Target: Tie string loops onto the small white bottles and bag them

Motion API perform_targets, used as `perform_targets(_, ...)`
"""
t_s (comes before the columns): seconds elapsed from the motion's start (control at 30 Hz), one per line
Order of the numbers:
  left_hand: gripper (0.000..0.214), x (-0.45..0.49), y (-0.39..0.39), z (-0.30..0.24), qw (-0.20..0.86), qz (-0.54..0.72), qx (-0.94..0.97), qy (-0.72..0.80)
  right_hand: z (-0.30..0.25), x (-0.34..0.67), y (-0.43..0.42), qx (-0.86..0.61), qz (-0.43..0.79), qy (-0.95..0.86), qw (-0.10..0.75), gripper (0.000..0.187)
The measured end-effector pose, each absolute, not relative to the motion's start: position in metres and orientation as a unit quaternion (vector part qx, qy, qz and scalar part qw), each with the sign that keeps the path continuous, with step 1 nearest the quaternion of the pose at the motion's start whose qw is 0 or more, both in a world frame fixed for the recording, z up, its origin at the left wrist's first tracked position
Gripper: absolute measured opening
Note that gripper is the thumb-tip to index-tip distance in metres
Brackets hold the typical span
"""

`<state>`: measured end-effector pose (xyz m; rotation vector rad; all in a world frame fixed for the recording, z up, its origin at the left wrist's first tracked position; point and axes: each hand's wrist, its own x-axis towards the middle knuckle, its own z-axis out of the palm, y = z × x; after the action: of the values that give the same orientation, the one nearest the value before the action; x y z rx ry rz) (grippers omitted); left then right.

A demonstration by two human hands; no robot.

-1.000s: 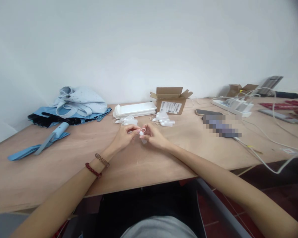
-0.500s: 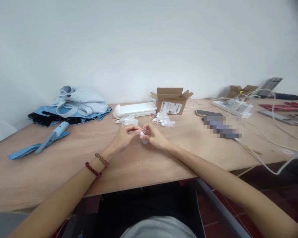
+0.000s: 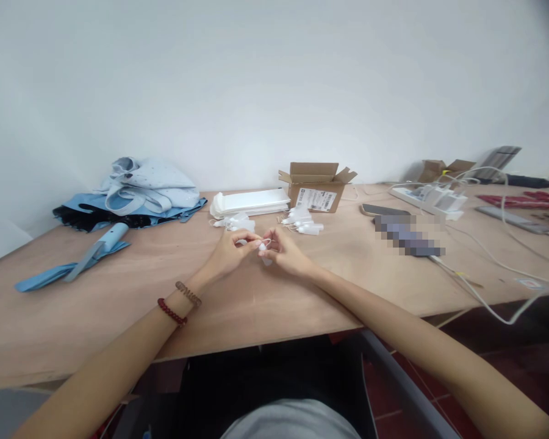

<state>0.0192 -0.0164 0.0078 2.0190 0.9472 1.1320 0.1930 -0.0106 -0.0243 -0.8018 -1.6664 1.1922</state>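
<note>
My left hand (image 3: 231, 252) and my right hand (image 3: 287, 252) meet over the middle of the wooden table (image 3: 119, 305). Both pinch a small white plastic piece (image 3: 264, 250) with a thin loop on it, held between the fingertips just above the tabletop. Behind the hands lie two small heaps of similar white pieces (image 3: 302, 221), one left at the white heap (image 3: 233, 223). A stack of flat white packets (image 3: 249, 202) and an open cardboard box (image 3: 317, 186) stand further back.
A folded blue umbrella (image 3: 73, 265) and light blue cloth (image 3: 146, 186) lie at the left. At the right are a phone (image 3: 384, 210), a white power strip (image 3: 432, 196), several cables (image 3: 485, 299) and another small box (image 3: 443, 167). A white wall stands behind.
Both hands stay pinched on the small white piece, with only slight finger movement. The view has shifted a little.
</note>
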Motion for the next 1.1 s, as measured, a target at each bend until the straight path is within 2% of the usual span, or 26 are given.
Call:
perform_targets(0.33,0.022,0.020,-0.017,0.006,0.270,0.426,0.782,0.366,-0.025,0.194,-0.011,-0.324,0.488,-0.675,0.449,0.037)
perform_targets(0.77,0.027,0.025,-0.007,-0.001,0.345,0.469,0.698,0.417,-0.024,0.192,-0.006,-0.312,0.491,-0.665,0.469,0.035)
perform_targets(1.1,0.022,0.025,-0.009,-0.003,0.269,0.464,0.732,0.419,-0.028,0.192,-0.007,-0.322,0.470,-0.673,0.471,0.035)
